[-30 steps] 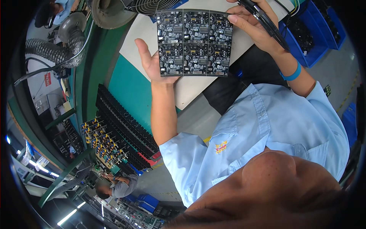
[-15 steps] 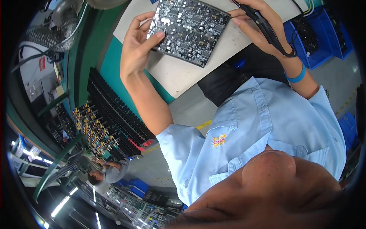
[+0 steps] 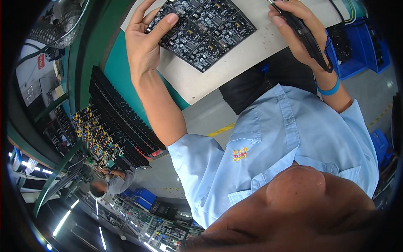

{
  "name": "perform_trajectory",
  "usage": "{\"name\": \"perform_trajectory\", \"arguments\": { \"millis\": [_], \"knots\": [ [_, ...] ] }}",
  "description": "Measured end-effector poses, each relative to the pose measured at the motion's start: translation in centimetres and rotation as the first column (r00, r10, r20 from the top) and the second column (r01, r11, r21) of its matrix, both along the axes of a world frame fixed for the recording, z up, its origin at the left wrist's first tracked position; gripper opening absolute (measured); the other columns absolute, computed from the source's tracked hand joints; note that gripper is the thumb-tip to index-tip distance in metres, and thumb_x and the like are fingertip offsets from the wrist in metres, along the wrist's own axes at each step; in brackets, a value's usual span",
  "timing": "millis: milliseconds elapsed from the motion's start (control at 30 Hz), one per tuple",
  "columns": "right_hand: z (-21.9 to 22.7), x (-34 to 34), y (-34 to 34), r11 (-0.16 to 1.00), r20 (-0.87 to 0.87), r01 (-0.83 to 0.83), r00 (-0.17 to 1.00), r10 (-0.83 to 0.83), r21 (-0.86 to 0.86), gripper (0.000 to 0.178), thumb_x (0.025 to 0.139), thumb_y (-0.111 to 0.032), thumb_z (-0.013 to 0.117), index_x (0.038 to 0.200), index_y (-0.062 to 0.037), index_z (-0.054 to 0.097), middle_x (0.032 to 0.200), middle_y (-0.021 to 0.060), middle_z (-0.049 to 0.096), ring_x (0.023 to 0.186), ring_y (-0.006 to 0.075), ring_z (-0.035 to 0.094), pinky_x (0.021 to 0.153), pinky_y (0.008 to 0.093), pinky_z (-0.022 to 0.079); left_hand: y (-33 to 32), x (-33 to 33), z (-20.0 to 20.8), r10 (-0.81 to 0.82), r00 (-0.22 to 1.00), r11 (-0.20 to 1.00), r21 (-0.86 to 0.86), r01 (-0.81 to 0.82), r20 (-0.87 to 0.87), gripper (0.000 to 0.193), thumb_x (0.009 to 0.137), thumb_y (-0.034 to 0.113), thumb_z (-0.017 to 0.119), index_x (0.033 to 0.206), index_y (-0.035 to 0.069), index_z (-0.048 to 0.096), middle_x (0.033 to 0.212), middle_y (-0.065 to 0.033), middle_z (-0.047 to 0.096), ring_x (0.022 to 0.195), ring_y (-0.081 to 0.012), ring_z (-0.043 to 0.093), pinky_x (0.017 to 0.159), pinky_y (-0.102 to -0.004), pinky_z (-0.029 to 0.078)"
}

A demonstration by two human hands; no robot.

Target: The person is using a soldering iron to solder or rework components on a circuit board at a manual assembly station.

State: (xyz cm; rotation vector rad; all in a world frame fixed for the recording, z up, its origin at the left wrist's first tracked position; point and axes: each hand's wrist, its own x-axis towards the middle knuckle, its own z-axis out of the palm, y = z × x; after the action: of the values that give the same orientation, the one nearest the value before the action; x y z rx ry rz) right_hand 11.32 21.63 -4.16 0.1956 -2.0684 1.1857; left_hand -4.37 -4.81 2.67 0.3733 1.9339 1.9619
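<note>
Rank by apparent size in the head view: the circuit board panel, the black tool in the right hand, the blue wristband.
1. Circuit board panel, though partly cut off by the picture's top edge.
2. Black tool, long and slim.
3. Blue wristband, smallest; only part of it shows.

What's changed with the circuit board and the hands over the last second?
The left hand has tilted the circuit board from square-on to slanted, its thumb now lying across the board's face. The right hand still grips the black tool at the board's right.
</note>
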Motion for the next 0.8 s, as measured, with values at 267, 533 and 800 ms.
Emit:
{"name": "perform_trajectory", "arguments": {
  "millis": [267,533,800],
  "knots": [
    [0.3,0.1,-0.7,0.995,-0.026,-0.019,1.000,0.016,-0.102,0.035,0.082,0.002,0.069,0.115,0.0048,0.060,0.093,0.0165,0.067,0.072,0.0237,0.062,0.069,0.0291,0.051,0.9,0.3,-0.5,0.160,0.987,0.986,-0.053,-0.160,-0.007,0.033,0.083,-0.002,0.074,0.115,-0.002,0.065,0.095,-0.0114,0.070,0.077,-0.0132,0.063,0.071,-0.0208,0.052],
    [0.9,1.5,-1.1,0.892,0.084,-0.030,0.994,0.076,-0.450,0.039,0.082,-0.001,0.070,0.119,0.0040,0.058,0.099,0.0150,0.067,0.077,0.0218,0.063,0.073,0.0278,0.051,1.1,1.0,0.5,0.194,0.975,0.966,-0.151,-0.208,-0.105,0.024,0.087,0.000,0.070,0.111,-0.003,0.068,0.099,-0.0129,0.070,0.083,-0.0131,0.066,0.077,-0.0230,0.053],
    [2.3,4.2,2.1,0.977,0.129,-0.195,0.970,0.205,-0.083,0.035,0.089,-0.002,0.062,0.124,0.0028,0.059,0.108,0.0174,0.064,0.093,0.0255,0.063,0.084,0.0321,0.050,1.1,0.0,-0.8,0.217,0.976,0.976,-0.024,-0.218,-0.017,0.024,0.087,0.003,0.072,0.110,-0.002,0.068,0.088,-0.0073,0.070,0.074,-0.0097,0.061,0.067,-0.0185,0.049]
  ]
}}
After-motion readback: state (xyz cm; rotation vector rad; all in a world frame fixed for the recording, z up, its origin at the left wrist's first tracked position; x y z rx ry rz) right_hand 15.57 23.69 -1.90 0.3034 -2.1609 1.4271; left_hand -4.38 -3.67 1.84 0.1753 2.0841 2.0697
